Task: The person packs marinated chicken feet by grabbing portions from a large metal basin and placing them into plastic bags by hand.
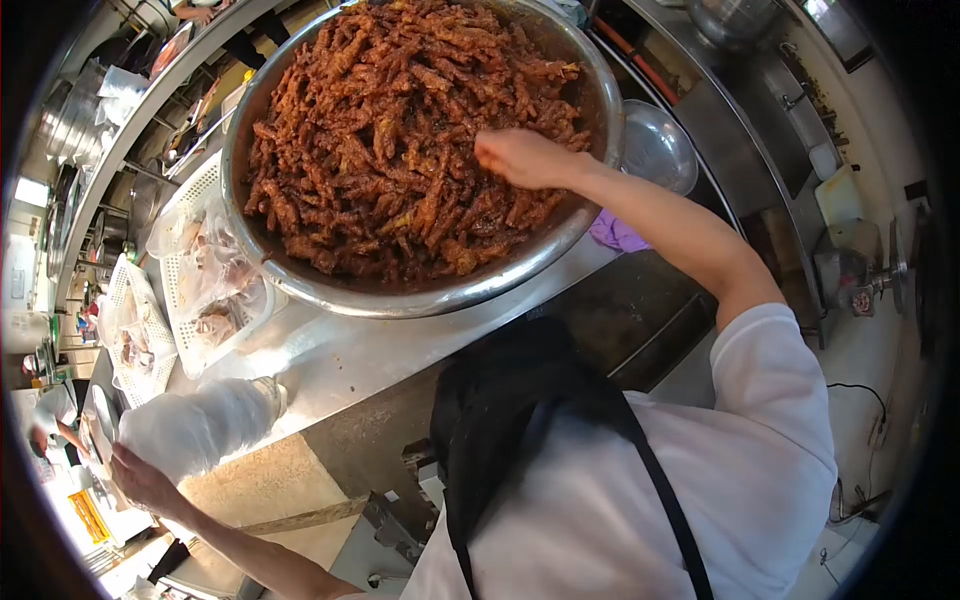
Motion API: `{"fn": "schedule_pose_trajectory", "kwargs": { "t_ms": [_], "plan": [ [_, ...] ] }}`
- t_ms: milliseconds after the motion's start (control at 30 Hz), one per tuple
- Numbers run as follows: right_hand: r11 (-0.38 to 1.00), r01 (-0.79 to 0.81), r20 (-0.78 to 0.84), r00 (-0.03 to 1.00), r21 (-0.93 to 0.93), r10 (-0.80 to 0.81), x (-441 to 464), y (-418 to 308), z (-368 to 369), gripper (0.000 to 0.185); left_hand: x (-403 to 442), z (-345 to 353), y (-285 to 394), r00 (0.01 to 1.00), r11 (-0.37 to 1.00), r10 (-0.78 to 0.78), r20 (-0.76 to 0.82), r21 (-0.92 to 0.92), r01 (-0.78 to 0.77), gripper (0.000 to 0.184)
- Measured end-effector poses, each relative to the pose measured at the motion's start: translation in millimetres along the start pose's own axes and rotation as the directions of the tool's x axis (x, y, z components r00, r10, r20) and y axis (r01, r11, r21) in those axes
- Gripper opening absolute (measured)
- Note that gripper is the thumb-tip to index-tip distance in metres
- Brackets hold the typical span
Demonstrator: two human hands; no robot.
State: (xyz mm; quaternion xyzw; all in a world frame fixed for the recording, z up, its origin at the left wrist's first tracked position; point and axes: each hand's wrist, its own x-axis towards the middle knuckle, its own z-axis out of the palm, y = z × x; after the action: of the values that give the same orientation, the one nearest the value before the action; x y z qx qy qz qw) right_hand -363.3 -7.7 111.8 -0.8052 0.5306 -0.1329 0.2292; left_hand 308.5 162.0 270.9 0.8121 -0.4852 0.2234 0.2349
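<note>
A large round metal bowl (pixel 400 305) is heaped with reddish-brown sauced pieces that look like chicken feet (pixel 390 130). My right hand (pixel 525 158) is at the right part of the heap, its fingers curled down against the pieces; whether a piece is between them is hidden. On the lower left, my left hand (pixel 145 480) touches the end of a cloudy plastic-wrapped bundle (pixel 200 425) on the counter's edge. Its fingers are partly hidden and small, so their grip is unclear.
White plastic baskets (pixel 205 355) with bagged food stand left of the bowl on the metal counter (pixel 340 360). A smaller metal bowl (pixel 660 150) and a purple cloth (pixel 618 232) lie to its right. Other people (pixel 58 415) show at the far left and top.
</note>
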Motion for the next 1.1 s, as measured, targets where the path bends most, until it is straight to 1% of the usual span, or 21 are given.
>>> {"fn": "schedule_pose_trajectory", "kwargs": {
  "t_ms": [33, 100, 167, 233, 300, 333, 367, 400, 500, 533, 567, 600, 633, 700, 733, 767, 800, 833, 933, 1033, 1100],
  "plan": [
    [0.986, -0.029, -0.069, 0.997, 0.161, 0.040, 2, 8, -7, 0.017, -9, -6, 17, 0.992, 0.994, 0.069, -0.103, -0.072, -0.077, 0.048],
    [0.985, 0.004, -0.396, 0.916, 0.174, 0.066, 2, 23, -27, 0.020, -32, -13, 27, 0.967, 0.980, 0.128, -0.221, -0.122, -0.158, 0.047],
    [0.984, -0.027, -0.417, 0.904, 0.175, 0.099, -1, 37, -58, 0.021, -44, -8, 15, 0.961, 0.982, 0.131, -0.245, -0.101, -0.159, 0.045],
    [0.989, -0.076, -0.121, 0.991, -0.129, 0.060, -17, 39, -73, 0.023, -39, -1, -9, 0.999, 0.990, -0.044, 0.001, -0.135, 0.044, 0.043],
    [0.896, 0.041, 0.188, 0.981, -0.442, 0.048, -34, 44, -58, 0.033, -31, -2, 9, 0.959, 0.960, -0.280, -0.043, -0.014, 0.279, 0.050],
    [0.884, 0.014, 0.171, 0.982, -0.468, 0.075, -45, 42, -43, 0.050, -24, -5, 20, 0.935, 0.934, -0.345, -0.077, 0.068, 0.350, 0.052],
    [0.873, 0.018, 0.172, 0.982, -0.488, 0.076, -45, 44, -38, 0.051, -20, -6, 24, 0.908, 0.897, -0.403, -0.114, 0.147, 0.417, 0.054],
    [0.858, 0.022, 0.171, 0.982, -0.512, 0.077, -42, 43, -36, 0.051, -12, 6, -16, 0.970, 0.976, -0.216, -0.111, -0.052, 0.211, 0.059],
    [0.871, -0.062, 0.178, 0.970, -0.487, 0.168, -35, 30, -45, 0.046, -2, 9, -51, 0.953, 0.764, -0.294, 0.076, -0.580, 0.282, 0.063],
    [0.889, -0.105, 0.155, 0.969, -0.446, 0.192, -36, 25, -52, 0.043, 2, 7, -59, 0.995, 0.927, -0.095, 0.027, -0.362, 0.098, 0.067],
    [0.903, -0.144, 0.136, 0.967, -0.405, 0.215, -35, 23, -56, 0.041, 2, 8, -67, 0.999, 0.943, -0.053, -0.009, -0.328, 0.047, 0.062],
    [0.918, -0.194, 0.019, 0.977, -0.345, 0.213, -35, 21, -56, 0.038, -2, -5, -28, 0.999, 0.957, -0.013, -0.041, -0.291, 0.000, 0.059],
    [0.945, -0.137, 0.030, 0.988, -0.297, 0.153, -34, 23, -53, 0.039, -5, -14, -7, 0.997, 0.967, 0.032, -0.071, -0.250, -0.048, 0.056],
    [0.981, -0.025, 0.034, 0.999, -0.192, 0.032, -32, 28, -45, 0.040, 5, -13, -32, 0.975, 0.977, -0.213, -0.061, -0.037, 0.211, 0.061],
    [0.994, 0.111, 0.150, 0.983, -0.026, -0.106, -35, 1, -51, 0.039, 11, -17, -35, 0.950, 0.950, -0.310, -0.019, -0.024, 0.310, 0.063],
    [0.996, 0.082, 0.241, 0.968, -0.025, -0.073, -35, -6, -43, 0.046, 14, -20, -37, 0.914, 0.914, -0.406, 0.023, -0.007, 0.406, 0.065],
    [0.997, 0.072, 0.316, 0.947, -0.037, -0.056, -37, -8, -33, 0.045, 10, -22, -28, 0.931, 0.912, -0.363, -0.040, -0.221, 0.346, 0.069],
    [0.997, 0.065, 0.391, 0.920, -0.050, -0.040, -37, -9, -23, 0.044, 9, -27, -18, 0.935, 0.914, -0.343, -0.091, -0.263, 0.309, 0.068],
    [0.955, 0.125, 0.464, 0.886, -0.268, 0.014, -33, -16, -8, 0.044, 15, -49, -4, 0.924, 0.922, -0.281, -0.258, -0.340, 0.185, 0.066],
    [0.937, 0.047, 0.573, 0.801, -0.347, 0.173, -28, -23, -14, 0.047, 11, -91, 8, 0.851, 0.931, -0.212, -0.481, -0.365, 0.026, 0.060],
    [0.949, 0.073, 0.568, 0.814, -0.306, 0.120, -29, -21, -15, 0.047, -6, -113, 18, 0.799, 0.925, -0.191, -0.570, -0.376, -0.047, 0.056]
  ]
}}
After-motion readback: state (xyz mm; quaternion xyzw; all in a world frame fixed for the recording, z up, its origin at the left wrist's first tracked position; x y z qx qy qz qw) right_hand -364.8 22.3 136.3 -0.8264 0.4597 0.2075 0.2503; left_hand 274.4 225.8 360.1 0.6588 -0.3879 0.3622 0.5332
